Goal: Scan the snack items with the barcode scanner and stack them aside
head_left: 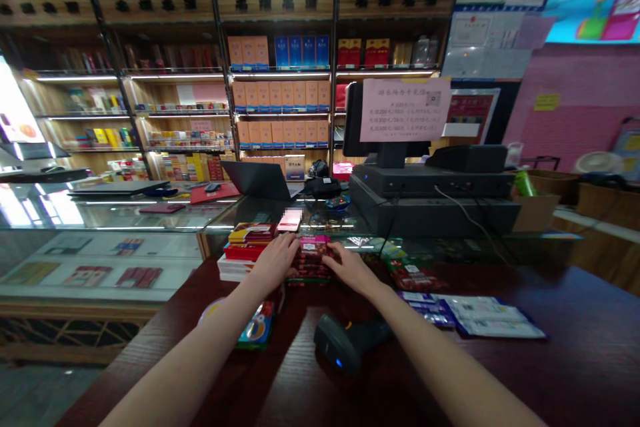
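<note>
A stack of dark red snack-like packets (313, 265) with a pink-topped one uppermost sits at the far edge of the brown table. My left hand (279, 257) is against the stack's left side, its fingers partly curled along the edge. On the other side, my right hand (351, 268) has thumb and fingertips at the right edge, so the packets are held between both hands. Directly left of them stands a pile of red, yellow and white boxes or packets (239, 252). A black barcode scanner (340, 345) lies on the table between my forearms.
Colourful packs (257, 325) lie partly behind my left forearm. Purple and white packets (493, 317) and a dark red-green packet (413, 275) lie to the right. Beyond are a glass counter (165, 213), a laptop (260, 180), a till monitor (353, 120) with a paper sign, and stocked shelves.
</note>
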{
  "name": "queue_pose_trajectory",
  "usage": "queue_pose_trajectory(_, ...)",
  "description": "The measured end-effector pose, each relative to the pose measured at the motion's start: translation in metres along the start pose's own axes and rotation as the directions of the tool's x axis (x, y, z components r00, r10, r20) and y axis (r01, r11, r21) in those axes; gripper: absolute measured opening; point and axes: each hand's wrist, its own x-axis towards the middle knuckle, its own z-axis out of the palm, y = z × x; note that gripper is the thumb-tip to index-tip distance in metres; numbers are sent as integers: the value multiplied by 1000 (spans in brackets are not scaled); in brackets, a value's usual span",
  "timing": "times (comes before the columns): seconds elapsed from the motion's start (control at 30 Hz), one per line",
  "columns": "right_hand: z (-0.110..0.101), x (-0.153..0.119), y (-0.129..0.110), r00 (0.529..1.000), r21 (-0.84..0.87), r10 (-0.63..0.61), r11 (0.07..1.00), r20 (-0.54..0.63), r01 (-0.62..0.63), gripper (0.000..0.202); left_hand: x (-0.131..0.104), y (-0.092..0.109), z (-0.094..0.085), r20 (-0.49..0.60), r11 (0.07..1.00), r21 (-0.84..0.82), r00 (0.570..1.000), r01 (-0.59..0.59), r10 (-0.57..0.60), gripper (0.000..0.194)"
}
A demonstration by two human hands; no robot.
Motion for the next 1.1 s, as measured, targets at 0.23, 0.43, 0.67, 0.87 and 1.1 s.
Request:
queue_pose_trajectory(0.23, 9, 2, 1, 999, 13, 30, 999, -40, -29, 42, -2, 8, -2, -48, 985, 170, 999, 16, -8, 52)
queue_pose_trajectory(0.43, 10, 2, -4, 998, 35, 24, 999, -60, -22, 40, -2, 6, -1, -82, 972, 234, 997, 18, 2, 44)
queue_pose_trajectory(0.67, 12, 5, -5, 998, 52, 20, 999, -61, -17, 39, -5, 4, 2, -86, 972, 230, 996, 35, -16, 46)
queue_pose_trajectory(0.87, 7, 6, -4, 999, 31, 25, 999, -34, -24, 44, -6, 6, 0, -76, 975, 218, 997, 46, -30, 51)
queue_pose_trajectory(1.1, 0, 2, -4, 1000, 59, 20, 998, -23, -19, 49, -6, 2, 1, -89, 977, 204, 995, 60, -43, 58)
